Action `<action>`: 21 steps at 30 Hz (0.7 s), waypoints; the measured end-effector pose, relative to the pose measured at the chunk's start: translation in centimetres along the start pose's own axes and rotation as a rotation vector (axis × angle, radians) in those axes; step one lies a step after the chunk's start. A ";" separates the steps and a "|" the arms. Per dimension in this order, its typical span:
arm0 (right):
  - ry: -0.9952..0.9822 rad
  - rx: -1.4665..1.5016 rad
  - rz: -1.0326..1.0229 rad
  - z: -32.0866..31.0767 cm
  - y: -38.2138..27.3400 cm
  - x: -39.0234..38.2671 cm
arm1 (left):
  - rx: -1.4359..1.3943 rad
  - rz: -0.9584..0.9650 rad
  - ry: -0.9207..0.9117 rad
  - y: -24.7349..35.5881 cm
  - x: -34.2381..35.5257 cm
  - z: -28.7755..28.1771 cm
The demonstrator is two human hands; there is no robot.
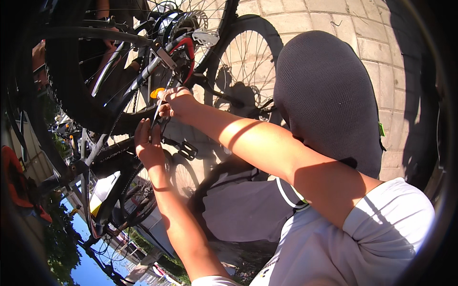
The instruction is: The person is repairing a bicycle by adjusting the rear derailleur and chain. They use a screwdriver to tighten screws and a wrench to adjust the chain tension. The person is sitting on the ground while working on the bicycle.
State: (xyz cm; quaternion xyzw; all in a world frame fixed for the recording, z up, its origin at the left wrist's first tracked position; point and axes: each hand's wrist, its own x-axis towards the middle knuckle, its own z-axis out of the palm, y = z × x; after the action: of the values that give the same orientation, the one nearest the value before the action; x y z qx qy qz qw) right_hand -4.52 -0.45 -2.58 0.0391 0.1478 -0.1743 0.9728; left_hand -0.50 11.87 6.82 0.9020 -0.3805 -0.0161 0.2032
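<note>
We look down on sunlit pale paving (381, 71) that fills the upper right, crossed by dark shadows. Along our left side crowds a dark bicycle (138, 78), its frame tubes bent by the wide lens. Our raised leg, in a ribbed grey trouser leg (329, 95), stands over the paving to the right of the work. Below it spreads our white T-shirt (381, 224), half sunlit. A thick black tyre (76, 105) curves through the left of the view, and beyond it another person's hand (110, 38) shows in the shade. Near the top, a silver disc rotor (202, 19) sits at a wheel's hub, with a red curved part (190, 52) just below.

Our two hands meet near the middle of the bicycle: the right hand (176, 102) above, the left hand (150, 150) below with its fingers raised and spread a little. A black pedal (187, 150) lies just right of the left hand. Smallest is an orange-ended piece (157, 93), poking out left of the right hand, whose thumb and fingers pinch it. A pale strip runs down toward the left fingertips; in this glare we cannot tell whether they grip it
</note>
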 end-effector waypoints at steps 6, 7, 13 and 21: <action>-0.009 0.042 0.014 0.3 -0.7 0.3 | 0.023 0.107 0.049 -0.4 0.9 -0.5; 0.000 0.046 0.032 0.4 -0.6 0.2 | 0.004 0.105 0.057 -0.8 0.9 -0.7; 0.071 0.022 0.106 1.0 -0.7 0.0 | -0.075 0.047 0.050 -0.7 0.7 -1.1; 0.057 0.042 0.048 1.0 -0.3 0.0 | 0.056 0.089 0.077 -1.4 1.0 -1.1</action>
State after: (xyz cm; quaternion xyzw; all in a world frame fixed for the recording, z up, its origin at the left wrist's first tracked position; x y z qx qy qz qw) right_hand -4.37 -0.87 -1.66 0.0680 0.1710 -0.1526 0.9710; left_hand 1.36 12.42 7.40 0.8895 -0.4124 0.0383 0.1930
